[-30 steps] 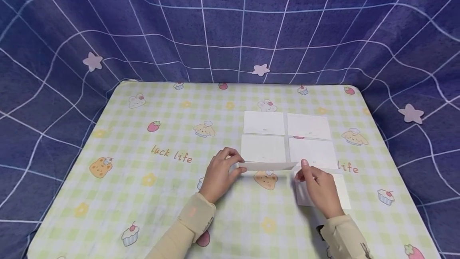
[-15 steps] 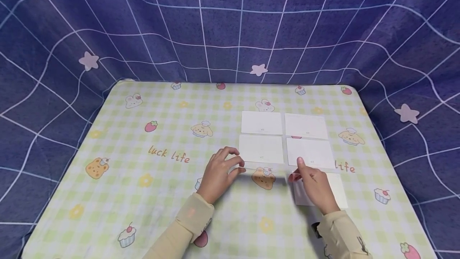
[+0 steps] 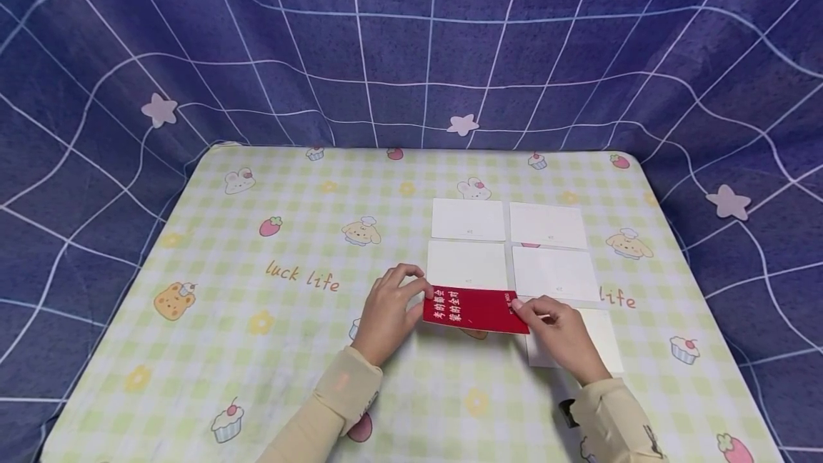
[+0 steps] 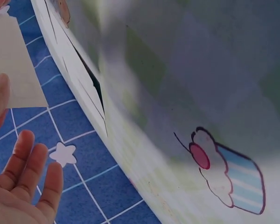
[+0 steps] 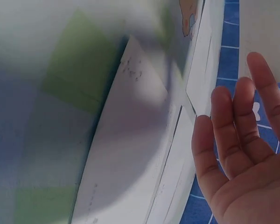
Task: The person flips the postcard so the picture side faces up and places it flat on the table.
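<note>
Both hands hold a single red card over the tabletop, the left hand pinching its left end and the right hand its right end. Only the head view shows the red face, with white characters printed along it; the 2 wrist views catch the plain pale underside instead — with a digit of the near hand lying against it. They also show the card clear of the tabletop, seen against the blue curtain with its pale grid lines and stars. From above, 5 white cards lie beyond and beside it: 4 in a 2-by-2 block, and 1 nearer the person, partly hidden under the right hand. The right wrist view shows a white card's corner and small dark marks near that hand. As for pose, the forearms, in cream sleeves, reach in from the lower edge and angle toward each other. The right thumb lies on the red face, a fingertip beneath. In the wrist views 3 fingers of each hand extend loosely apart, away from the card — bent only slightly.
</note>
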Demonstrator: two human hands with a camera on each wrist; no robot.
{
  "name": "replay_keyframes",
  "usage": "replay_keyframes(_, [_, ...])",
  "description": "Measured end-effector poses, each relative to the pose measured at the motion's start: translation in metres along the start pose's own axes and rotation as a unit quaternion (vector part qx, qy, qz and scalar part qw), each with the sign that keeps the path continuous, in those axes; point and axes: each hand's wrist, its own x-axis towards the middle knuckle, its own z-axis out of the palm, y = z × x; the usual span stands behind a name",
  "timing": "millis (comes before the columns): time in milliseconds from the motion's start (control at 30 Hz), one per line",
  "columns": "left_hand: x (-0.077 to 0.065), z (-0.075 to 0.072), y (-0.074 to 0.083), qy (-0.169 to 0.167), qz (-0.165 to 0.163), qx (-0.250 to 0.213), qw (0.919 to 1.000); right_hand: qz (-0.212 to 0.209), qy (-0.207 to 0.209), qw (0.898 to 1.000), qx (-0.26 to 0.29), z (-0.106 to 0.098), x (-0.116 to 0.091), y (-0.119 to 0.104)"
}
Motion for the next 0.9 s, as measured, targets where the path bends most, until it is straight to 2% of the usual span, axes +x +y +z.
replay_keyframes(267, [-0.0004, 0.0029, 0.0025, 0.001, -0.013, -0.007, 0.9999, 0.015, 0.012, 1.000, 0.020, 0.0004, -0.0014, -0.0010])
replay_keyframes(467, [-0.0008, 0.0036, 0.0054, -0.021, -0.042, -0.002, 0.9989, 0.051, 0.022, 0.998, 0.043, 0.0014, -0.0012, -0.0029])
replay_keyframes(667, [-0.0021, 0.0043, 0.0067, -0.046, -0.082, 0.006, 0.9956, 0.060, 0.030, 0.996, 0.060, 0.0023, -0.0021, -0.0043])
replay_keyframes(900, [-0.0028, 0.0049, 0.0048, -0.068, -0.091, -0.012, 0.9935, 0.064, 0.032, 0.996, 0.058, 0.0026, -0.0018, -0.0051])
